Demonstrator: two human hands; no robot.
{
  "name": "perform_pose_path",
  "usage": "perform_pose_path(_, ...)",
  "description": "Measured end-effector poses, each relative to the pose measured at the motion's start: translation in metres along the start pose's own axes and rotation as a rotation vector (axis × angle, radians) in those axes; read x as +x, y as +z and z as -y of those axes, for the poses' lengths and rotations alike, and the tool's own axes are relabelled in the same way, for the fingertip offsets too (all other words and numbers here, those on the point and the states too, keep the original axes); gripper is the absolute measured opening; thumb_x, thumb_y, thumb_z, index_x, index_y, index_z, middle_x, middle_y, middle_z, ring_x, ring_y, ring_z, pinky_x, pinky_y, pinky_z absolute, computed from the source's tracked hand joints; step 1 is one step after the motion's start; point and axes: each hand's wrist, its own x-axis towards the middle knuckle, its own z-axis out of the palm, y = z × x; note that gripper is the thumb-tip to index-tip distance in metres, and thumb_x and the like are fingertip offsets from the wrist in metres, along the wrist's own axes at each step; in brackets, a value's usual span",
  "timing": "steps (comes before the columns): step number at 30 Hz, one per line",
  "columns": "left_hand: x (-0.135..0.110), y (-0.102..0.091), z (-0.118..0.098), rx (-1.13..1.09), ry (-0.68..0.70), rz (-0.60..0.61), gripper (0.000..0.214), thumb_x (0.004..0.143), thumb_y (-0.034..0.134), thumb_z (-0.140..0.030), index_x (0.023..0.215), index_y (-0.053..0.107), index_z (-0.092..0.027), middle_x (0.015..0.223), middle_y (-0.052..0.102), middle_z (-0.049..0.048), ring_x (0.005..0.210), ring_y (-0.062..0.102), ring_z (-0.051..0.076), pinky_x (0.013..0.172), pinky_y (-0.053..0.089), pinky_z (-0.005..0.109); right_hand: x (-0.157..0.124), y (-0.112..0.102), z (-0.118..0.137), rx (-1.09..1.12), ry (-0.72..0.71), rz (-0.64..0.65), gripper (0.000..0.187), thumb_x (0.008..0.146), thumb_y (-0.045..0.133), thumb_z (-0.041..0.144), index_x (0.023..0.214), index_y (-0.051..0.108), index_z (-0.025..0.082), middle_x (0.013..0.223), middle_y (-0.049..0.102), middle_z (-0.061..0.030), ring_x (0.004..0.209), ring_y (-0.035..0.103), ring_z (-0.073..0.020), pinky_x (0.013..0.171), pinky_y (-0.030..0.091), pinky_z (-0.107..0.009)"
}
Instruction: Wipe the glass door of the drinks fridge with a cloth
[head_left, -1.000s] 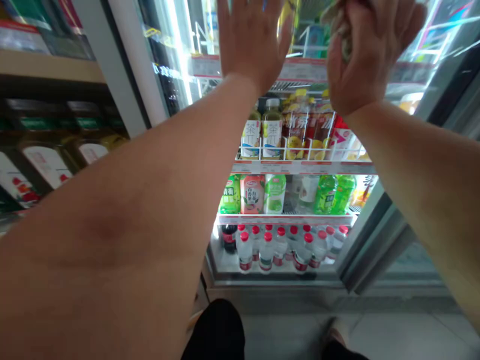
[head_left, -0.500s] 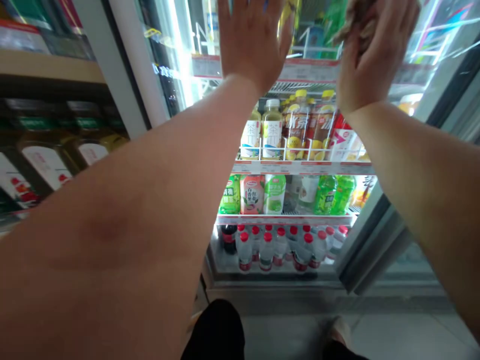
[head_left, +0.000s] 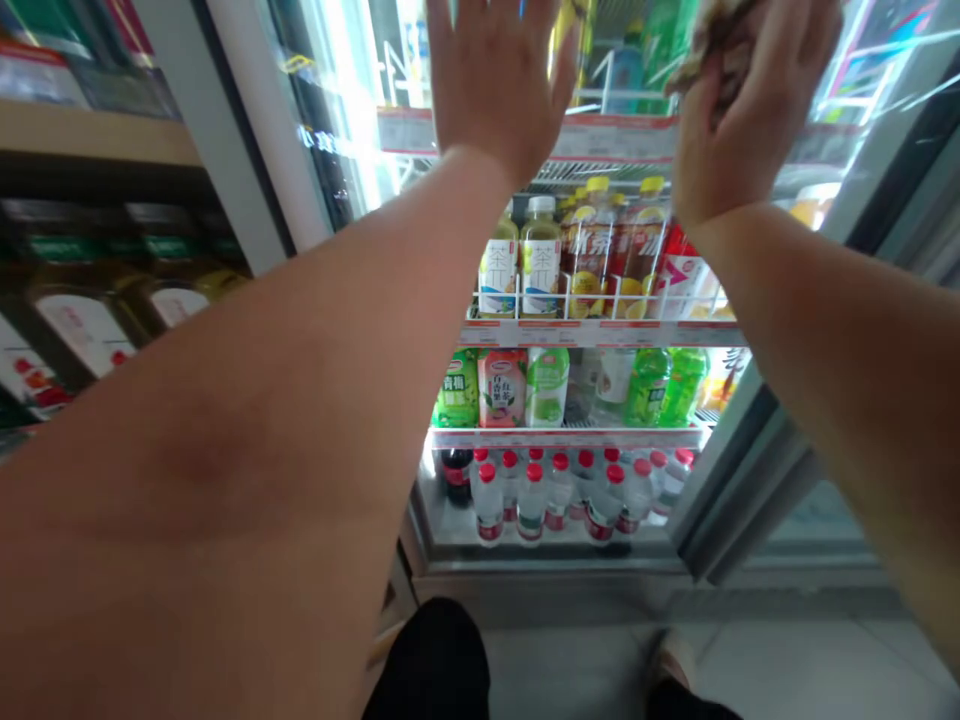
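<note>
Your crumpled cloth (head_left: 727, 42) has shifted rightward with your right hand (head_left: 757, 120) since one second earlier, now in front of the upper shelf (head_left: 622, 140). Right-hand fingers grasp it. Your left hand (head_left: 499, 90) is released, fingers spread, to the cloth's left. Yellow-capped bottles (head_left: 589, 240) stand one shelf below.

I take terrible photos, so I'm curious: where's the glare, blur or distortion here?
Head view: the light strip glares white; head view: the crumpled cloth in the right hand looks soft; head view: the left forearm looms large, probably from closeness; head view: the floor looks dim.
</note>
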Motion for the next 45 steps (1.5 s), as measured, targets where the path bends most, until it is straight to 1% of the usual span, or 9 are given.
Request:
perform_pose_path(4, 0.005, 0.007, 0.001, 0.054, -0.058, -0.004, 0.064, 0.102, 0.031, -0.032, 0.165, 0.024, -0.029, 0.168, 0.02, -0.0039, 0.156, 0.007, 0.031, 0.125, -0.013, 0.057, -0.002, 0.003, -0.001, 0.026, -0.154, 0.064, 0.039, 0.09, 0.055, 0.027, 0.129, 0.056, 0.019, 0.142, 0.053, -0.014, 0.136, 0.048, -0.0326, 0.117, 0.039, -0.053)
perform_pose_path(9, 0.004, 0.004, -0.003, 0.051, -0.073, 0.009, 0.063, 0.103, 0.03, -0.03, 0.165, 0.024, -0.03, 0.167, 0.023, -0.0053, 0.155, 0.009, 0.029, 0.126, -0.011, 0.055, 0.004, 0.018, -0.029, 0.007, 0.134, 0.051, 0.079, 0.079, 0.052, 0.015, 0.153, 0.031, -0.003, 0.161, 0.03, -0.0242, 0.154, 0.024, -0.0372, 0.128, 0.008, -0.062)
perform_pose_path(12, 0.002, -0.004, -0.009, 0.084, -0.107, 0.075, 0.065, 0.103, 0.033, -0.025, 0.166, 0.019, -0.029, 0.169, 0.017, -0.0046, 0.157, 0.006, 0.03, 0.126, -0.01, 0.055, 0.002, 0.014, -0.027, 0.032, -0.007, -0.036, 0.064, 0.09, 0.048, 0.019, 0.151, 0.039, 0.003, 0.159, 0.037, -0.0189, 0.153, 0.029, -0.0307, 0.129, 0.016, -0.054)
perform_pose_path(16, 0.003, -0.004, -0.013, 0.073, -0.124, 0.083, 0.068, 0.102, 0.039, -0.017, 0.166, 0.019, -0.028, 0.17, 0.016, -0.0031, 0.157, 0.004, 0.03, 0.126, -0.013, 0.056, -0.009, -0.007, 0.009, 0.081, -0.301, 0.105, 0.054, 0.105, 0.041, 0.041, 0.154, 0.041, 0.02, 0.163, 0.035, -0.0088, 0.156, 0.024, -0.0265, 0.129, 0.024, -0.048)
perform_pose_path(24, 0.007, -0.006, -0.013, 0.06, -0.137, 0.073, 0.07, 0.101, 0.043, -0.012, 0.166, 0.022, -0.028, 0.17, 0.016, -0.001, 0.158, 0.004, 0.03, 0.127, -0.012, 0.055, -0.007, -0.001, 0.015, 0.113, -0.155, -0.051, 0.05, 0.11, 0.022, 0.036, 0.127, 0.057, 0.005, 0.128, 0.059, -0.0221, 0.136, 0.052, -0.0256, 0.119, 0.04, -0.048)
perform_pose_path(29, 0.006, -0.005, -0.013, 0.059, -0.136, 0.071, 0.068, 0.101, 0.042, -0.014, 0.166, 0.023, -0.028, 0.17, 0.016, -0.0012, 0.158, 0.005, 0.029, 0.127, -0.011, 0.055, -0.011, -0.002, 0.014, 0.109, -0.24, -0.031, 0.045, 0.11, 0.026, 0.033, 0.126, 0.059, 0.008, 0.147, 0.05, -0.0219, 0.144, 0.045, -0.0265, 0.119, 0.04, -0.049)
perform_pose_path(33, 0.004, -0.003, -0.012, 0.071, -0.122, 0.057, 0.069, 0.101, 0.043, -0.015, 0.166, 0.023, -0.027, 0.17, 0.017, -0.001, 0.157, 0.005, 0.031, 0.127, -0.01, 0.056, -0.012, -0.004, 0.011, 0.052, -0.354, 0.049, 0.048, 0.107, 0.036, 0.029, 0.149, 0.046, 0.01, 0.16, 0.038, -0.0179, 0.154, 0.03, -0.0263, 0.126, 0.032, -0.048)
perform_pose_path(40, 0.002, -0.01, -0.018, 0.133, -0.145, 0.135, 0.068, 0.104, 0.038, -0.017, 0.167, 0.016, -0.029, 0.171, 0.01, -0.0024, 0.158, 0.001, 0.029, 0.127, -0.01, 0.055, 0.028, 0.004, 0.029, -0.062, 0.311, 0.144, 0.063, 0.095, 0.032, 0.011, 0.154, 0.028, -0.011, 0.163, 0.029, -0.0234, 0.156, 0.02, -0.0305, 0.13, 0.018, -0.048)
perform_pose_path(45, 0.004, -0.011, -0.018, 0.13, -0.137, 0.143, 0.067, 0.105, 0.037, -0.02, 0.167, 0.014, -0.032, 0.172, 0.007, -0.0034, 0.158, -0.001, 0.027, 0.127, -0.011, 0.055, 0.039, -0.003, 0.062, -0.064, -0.063, 0.419, 0.063, 0.098, 0.041, 0.015, 0.16, 0.031, 0.01, 0.167, 0.023, -0.0101, 0.158, 0.016, -0.0255, 0.131, 0.015, -0.046)
